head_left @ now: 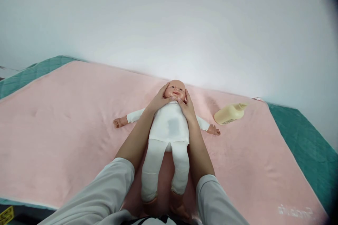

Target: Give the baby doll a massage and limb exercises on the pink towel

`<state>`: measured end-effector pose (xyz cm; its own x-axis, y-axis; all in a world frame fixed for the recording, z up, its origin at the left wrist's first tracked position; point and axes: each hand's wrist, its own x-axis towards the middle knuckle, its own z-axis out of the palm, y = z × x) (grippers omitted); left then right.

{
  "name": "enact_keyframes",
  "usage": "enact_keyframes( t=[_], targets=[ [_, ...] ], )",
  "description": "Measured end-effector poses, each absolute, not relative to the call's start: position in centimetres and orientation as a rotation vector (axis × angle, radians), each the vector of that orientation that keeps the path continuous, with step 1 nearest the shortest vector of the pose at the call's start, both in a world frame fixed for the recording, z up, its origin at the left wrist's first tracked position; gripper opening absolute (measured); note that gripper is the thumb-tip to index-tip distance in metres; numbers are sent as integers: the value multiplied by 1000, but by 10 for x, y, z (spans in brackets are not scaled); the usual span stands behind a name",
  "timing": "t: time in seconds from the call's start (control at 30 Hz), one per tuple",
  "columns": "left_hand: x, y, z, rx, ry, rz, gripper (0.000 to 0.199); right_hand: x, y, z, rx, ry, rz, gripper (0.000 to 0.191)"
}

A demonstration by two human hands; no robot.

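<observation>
A baby doll (161,123) in a white cloth suit lies face up on a pink blanket (87,112), its feet toward me and its arms spread. My left hand (160,99) cups one side of the doll's head, the thumb under its chin. On the other side, my right hand (187,105) holds the head in the same way, its thumb near the chin too. Both hands are closed around the jaw and cheeks, and the fingers behind the head are partly hidden. A grey-blue patch marks the doll's belly.
To the right of the doll, a pale yellow pump bottle (228,114) lies on its side. Green padded cloth (303,137) shows beyond the blanket's edges. A white wall (169,24) rises behind. At the lower left is a yellow label (6,215).
</observation>
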<state>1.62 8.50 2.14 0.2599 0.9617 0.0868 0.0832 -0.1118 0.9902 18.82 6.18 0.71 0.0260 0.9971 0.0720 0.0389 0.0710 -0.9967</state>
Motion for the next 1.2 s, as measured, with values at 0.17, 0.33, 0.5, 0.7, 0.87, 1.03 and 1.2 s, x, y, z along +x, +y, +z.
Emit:
enact_keyframes(
  t=[0.17,0.33,0.5,0.7,0.87,1.03,1.2],
  targets=[
    [10,82,27,1475,1049,1001,89,192,65,4,-1131,-1246,1143,95],
    [6,78,34,1433,1102,947,86,199,67,-2,-1071,-1261,1196,89],
    [6,78,33,1400,1080,960,83,202,65,-2,-992,-1216,1278,88],
    [7,84,23,1254,992,1027,73,204,66,-1,-955,-1185,1329,93],
    [7,83,25,1271,1001,1025,73,203,64,2,-1023,-1228,1291,91],
    [9,81,29,1338,1072,992,83,197,64,3,-1085,-1261,1208,97],
    [14,86,16,1419,1063,1020,100,189,63,6,-1177,-1260,1139,107]
  ],
)
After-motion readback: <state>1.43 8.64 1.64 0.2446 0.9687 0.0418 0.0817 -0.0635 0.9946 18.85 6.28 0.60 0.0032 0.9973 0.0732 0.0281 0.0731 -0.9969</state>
